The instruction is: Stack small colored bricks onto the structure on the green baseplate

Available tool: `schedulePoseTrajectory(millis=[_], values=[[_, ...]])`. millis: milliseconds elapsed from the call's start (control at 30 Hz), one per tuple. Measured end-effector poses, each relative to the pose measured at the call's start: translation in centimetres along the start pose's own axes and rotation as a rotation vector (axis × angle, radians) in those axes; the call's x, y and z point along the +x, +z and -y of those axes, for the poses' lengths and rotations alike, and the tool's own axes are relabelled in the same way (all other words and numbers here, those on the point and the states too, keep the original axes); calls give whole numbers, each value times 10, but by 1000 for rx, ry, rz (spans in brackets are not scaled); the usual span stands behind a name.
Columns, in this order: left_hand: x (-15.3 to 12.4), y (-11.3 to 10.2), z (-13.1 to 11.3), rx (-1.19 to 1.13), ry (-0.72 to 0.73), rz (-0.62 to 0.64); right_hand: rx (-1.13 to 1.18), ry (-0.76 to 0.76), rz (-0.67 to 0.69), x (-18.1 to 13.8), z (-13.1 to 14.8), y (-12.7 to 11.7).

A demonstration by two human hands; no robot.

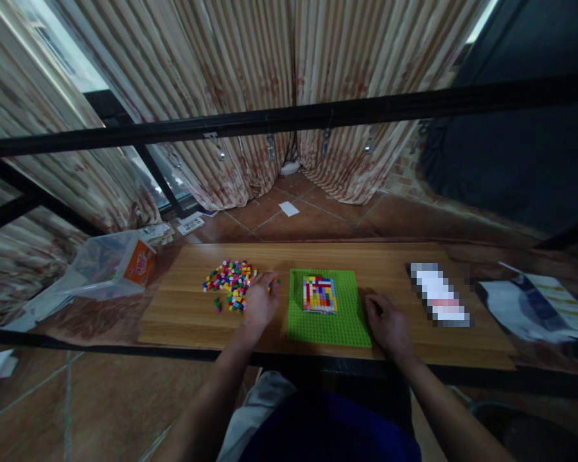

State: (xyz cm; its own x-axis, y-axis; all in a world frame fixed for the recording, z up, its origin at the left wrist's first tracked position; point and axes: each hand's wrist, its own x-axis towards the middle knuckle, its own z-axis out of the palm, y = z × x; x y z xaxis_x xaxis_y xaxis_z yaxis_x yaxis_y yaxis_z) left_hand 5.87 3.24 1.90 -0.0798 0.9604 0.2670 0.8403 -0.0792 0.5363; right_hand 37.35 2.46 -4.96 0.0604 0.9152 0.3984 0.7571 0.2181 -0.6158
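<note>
A loose pile of small multicoloured building bricks (231, 277) lies on the left part of the wooden table. My left hand (261, 301) is at the pile's right side, fingers closed, with tiny coloured bricks at its fingertips; the grip itself is partly hidden. A green studded baseplate (332, 327) lies in front of me. On its upper middle sits a square block built of coloured bricks (320, 295) with a pale border. My right hand (389, 324) rests by the baseplate's right edge, its fingers curled in and nothing visible in them.
A blurred-out white rectangle (440, 294) lies on the table (183, 321) at right. A clear plastic tub (101, 269) with an orange label stands left of the table. Papers (534, 308) lie at far right. A black bar (270, 120) crosses beyond, before curtains.
</note>
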Motion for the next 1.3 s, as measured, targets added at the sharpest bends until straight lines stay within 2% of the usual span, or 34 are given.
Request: schedulePoseTrajectory(millis=[100,267,600,933,1100,1300], values=[[-2,-16,27,137,-61,7,-15,0,3,0,0,0],[4,-21,48,358,38,76,-25,1,7,0,0,-1],[11,-23,44,491,56,162,-36,-6,-1,1,2,-1],[6,-33,42,414,47,195,-37,-5,4,1,2,-1],[5,-32,42,402,-18,223,-34,0,1,1,2,0],[3,-29,40,379,0,263,-34,-3,-15,1,5,-1]])
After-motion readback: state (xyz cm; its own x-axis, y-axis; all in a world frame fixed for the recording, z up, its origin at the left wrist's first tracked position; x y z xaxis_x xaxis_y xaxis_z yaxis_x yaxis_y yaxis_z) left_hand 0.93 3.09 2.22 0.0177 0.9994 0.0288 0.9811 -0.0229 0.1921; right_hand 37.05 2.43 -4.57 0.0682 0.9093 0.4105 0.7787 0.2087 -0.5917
